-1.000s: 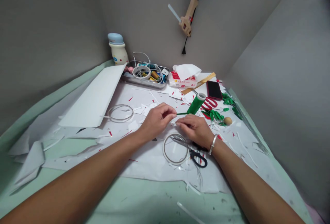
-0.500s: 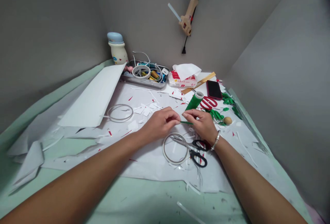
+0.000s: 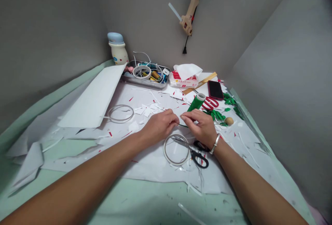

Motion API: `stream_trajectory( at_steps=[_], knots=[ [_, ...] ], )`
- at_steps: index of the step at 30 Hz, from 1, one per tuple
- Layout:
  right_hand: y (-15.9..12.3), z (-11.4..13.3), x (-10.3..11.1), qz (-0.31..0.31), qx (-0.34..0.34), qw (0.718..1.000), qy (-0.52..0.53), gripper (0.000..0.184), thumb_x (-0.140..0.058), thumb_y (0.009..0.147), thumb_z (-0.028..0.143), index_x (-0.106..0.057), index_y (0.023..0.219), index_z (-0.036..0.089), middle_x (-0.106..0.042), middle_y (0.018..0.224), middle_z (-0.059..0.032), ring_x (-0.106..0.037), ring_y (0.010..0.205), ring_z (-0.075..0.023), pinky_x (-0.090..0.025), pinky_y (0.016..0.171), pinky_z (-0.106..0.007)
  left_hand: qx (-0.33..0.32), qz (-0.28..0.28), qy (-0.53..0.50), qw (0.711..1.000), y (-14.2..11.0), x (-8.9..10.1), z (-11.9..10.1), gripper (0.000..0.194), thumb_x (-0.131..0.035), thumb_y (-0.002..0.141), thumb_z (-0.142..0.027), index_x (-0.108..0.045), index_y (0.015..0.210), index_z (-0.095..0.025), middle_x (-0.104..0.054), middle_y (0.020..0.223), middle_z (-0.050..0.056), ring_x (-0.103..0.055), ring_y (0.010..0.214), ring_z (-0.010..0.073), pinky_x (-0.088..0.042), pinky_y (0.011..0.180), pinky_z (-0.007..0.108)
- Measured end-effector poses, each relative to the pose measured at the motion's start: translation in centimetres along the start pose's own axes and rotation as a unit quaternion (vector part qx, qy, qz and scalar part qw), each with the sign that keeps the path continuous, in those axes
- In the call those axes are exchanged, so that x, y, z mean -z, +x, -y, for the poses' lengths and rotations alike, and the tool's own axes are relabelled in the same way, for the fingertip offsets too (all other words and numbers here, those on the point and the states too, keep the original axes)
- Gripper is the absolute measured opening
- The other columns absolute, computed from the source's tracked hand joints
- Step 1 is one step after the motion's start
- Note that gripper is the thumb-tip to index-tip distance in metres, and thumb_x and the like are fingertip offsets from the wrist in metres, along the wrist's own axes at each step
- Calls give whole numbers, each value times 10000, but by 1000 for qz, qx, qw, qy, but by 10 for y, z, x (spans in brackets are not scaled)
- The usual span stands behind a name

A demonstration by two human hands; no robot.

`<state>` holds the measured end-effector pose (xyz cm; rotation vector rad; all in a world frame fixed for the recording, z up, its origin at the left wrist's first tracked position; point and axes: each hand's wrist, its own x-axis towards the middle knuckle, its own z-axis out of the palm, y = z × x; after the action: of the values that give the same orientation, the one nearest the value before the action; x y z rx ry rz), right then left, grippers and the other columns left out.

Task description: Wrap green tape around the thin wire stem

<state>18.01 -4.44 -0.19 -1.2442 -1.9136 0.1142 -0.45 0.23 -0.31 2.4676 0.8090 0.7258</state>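
Observation:
My left hand [image 3: 162, 124] is closed in a pinch on one end of a thin green strand [image 3: 183, 125]. That strand spans the short gap to my right hand [image 3: 201, 126], whose thumb and forefinger are drawn together. A tilted spool of green thread [image 3: 196, 102] rises from behind my right hand; its lower end is hidden and seems held by the curled fingers. Just below the hands lie black-handled scissors [image 3: 199, 159], their blades crossing a pale ring of cord or tape [image 3: 165, 152].
White paper with red and white scraps covers the table. Behind stand a metal tray [image 3: 163, 85] of threads, a tissue pack [image 3: 181, 80] and a bottle [image 3: 119, 50]. A phone [image 3: 215, 89], green leaves [image 3: 218, 115] and a wooden ball [image 3: 229, 121] lie right. A glue gun [image 3: 189, 17] hangs on the wall.
My right hand has shifted up and turned beside the left, and the spool has moved slightly left. The green strand between my hands now runs lower and shows less.

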Motion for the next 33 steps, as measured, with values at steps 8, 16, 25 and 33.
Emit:
stream_trajectory(
  at_steps=[8,16,25,33],
  knots=[
    [-3,-16,-4,91,-74,990,74,177,-549,858,255,-719,868,206,-712,811,-10,-622,725,-135,-459,670,-235,62,-67,-140,986,6,7,-1,114,-544,829,-246,-636,842,-179,-609,833,3,-554,753,122,-420,688,241],
    [-4,10,-3,74,113,986,-95,165,-540,860,214,-701,875,181,-642,674,-36,-520,654,-154,-401,643,-283,67,-78,12,995,3,0,5,139,-497,836,-178,-637,830,-181,-595,854,23,-553,780,146,-419,718,270],
    [-1,-17,1,-15,-74,996,37,150,-575,851,262,-706,829,193,-711,801,-25,-621,689,-142,-466,632,-243,22,11,-117,993,5,4,-1,120,-544,821,-213,-659,850,-196,-598,842,5,-560,778,127,-431,738,251],
    [-8,2,-3,118,64,989,-69,160,-539,857,201,-698,867,196,-668,706,-21,-560,687,-145,-422,678,-264,114,-106,-121,980,9,4,3,102,-562,806,-238,-641,816,-174,-618,828,10,-558,745,130,-437,713,266]
  ],
)
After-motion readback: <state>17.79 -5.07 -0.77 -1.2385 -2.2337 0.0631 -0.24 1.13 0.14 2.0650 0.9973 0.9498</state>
